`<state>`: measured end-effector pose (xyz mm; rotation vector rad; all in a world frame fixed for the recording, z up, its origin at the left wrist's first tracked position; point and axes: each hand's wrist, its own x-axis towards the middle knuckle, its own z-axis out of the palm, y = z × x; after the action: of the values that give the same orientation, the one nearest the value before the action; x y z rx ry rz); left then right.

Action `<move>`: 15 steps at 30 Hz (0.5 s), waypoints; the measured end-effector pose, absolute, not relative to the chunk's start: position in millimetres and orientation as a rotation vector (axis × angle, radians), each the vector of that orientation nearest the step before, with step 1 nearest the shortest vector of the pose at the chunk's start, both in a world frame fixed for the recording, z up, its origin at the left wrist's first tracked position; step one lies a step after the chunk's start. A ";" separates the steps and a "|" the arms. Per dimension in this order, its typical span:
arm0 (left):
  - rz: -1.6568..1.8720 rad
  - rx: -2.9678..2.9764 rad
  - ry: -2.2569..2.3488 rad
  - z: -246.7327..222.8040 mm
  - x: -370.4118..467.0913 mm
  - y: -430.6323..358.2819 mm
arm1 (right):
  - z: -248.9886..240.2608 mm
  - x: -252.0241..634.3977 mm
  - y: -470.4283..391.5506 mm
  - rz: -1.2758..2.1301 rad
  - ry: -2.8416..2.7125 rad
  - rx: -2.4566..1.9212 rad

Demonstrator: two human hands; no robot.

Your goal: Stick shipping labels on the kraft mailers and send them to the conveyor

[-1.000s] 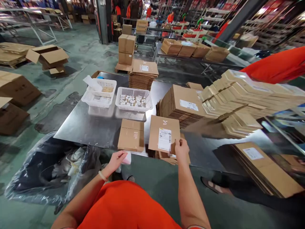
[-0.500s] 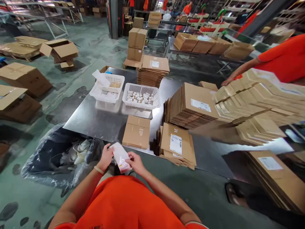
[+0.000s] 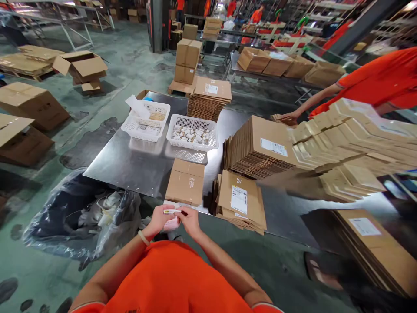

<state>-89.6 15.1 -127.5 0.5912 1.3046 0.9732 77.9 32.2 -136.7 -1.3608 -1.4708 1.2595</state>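
Close to my body, at the table's front edge, my left hand (image 3: 159, 221) is closed on a white packet (image 3: 172, 222) with pinkish print. My right hand (image 3: 189, 218) pinches the right end of a small white strip with a yellow mark (image 3: 170, 211), which lies across the packet's upper part; the left fingers touch its other end. Just beyond the hands lies a flat brown carton (image 3: 185, 182). Farther back stand a white basket of small white rolled pieces (image 3: 193, 145) and another white basket with a white sheet and small items (image 3: 129, 126).
Stacked flat cartons (image 3: 239, 198) with labels stand right of the hands, with a taller stack (image 3: 273, 130) behind. A bin lined with clear plastic (image 3: 55, 217) is at the left. Across the table, a person's hand (image 3: 289, 118) touches cardboard at the right.
The packet, seen broad and tilted before, is now mostly covered by my hands. Both hands have come closer together, with the small strip between them. The other person's arm has reached farther left.
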 end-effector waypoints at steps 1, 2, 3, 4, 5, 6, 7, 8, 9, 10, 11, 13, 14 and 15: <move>0.962 0.595 1.322 -128.4 -86.4 19.5 | -137.4 82.1 31.3 1.132 -1.543 -1.355; 0.957 0.597 1.335 -129.7 -83.2 23.8 | -138.0 85.8 30.3 1.016 -1.613 -1.350; 0.952 0.596 1.345 -131.3 -80.2 27.9 | -138.6 88.9 29.5 0.925 -1.677 -1.346; 0.941 0.594 1.351 -133.1 -77.7 31.7 | -138.9 91.3 29.1 0.860 -1.730 -1.348; 0.926 0.593 1.350 -135.1 -75.8 34.9 | -139.0 93.3 29.7 0.815 -1.768 -1.358; 0.907 0.592 1.343 -137.1 -74.7 37.5 | -138.8 95.0 31.8 0.778 -1.795 -1.372; 0.882 0.593 1.329 -139.3 -74.2 39.3 | -138.0 96.7 36.3 0.746 -1.809 -1.384; 0.852 0.595 1.311 -141.8 -74.3 40.2 | -136.7 98.4 43.6 0.715 -1.809 -1.397; 0.820 0.599 1.292 -144.5 -74.6 40.1 | -134.9 100.4 54.1 0.687 -1.794 -1.415; 0.787 0.599 1.269 -147.5 -74.8 39.1 | -132.7 102.5 67.9 0.663 -1.767 -1.437; 0.755 0.593 1.243 -150.9 -74.7 37.6 | -130.4 104.9 84.5 0.646 -1.735 -1.466; 0.708 0.571 1.198 -158.8 -72.5 34.0 | -126.5 109.4 122.5 0.631 -1.665 -1.558; 0.697 0.559 1.182 -163.1 -70.4 32.7 | -125.5 111.1 141.6 0.633 -1.638 -1.617; 0.692 0.549 1.171 -167.5 -67.6 32.1 | -125.4 112.2 159.3 0.639 -1.621 -1.675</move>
<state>-67.6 32.1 -167.5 0.5485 1.1707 0.6918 112.2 159.3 -125.4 -1.6745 -1.6209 0.6388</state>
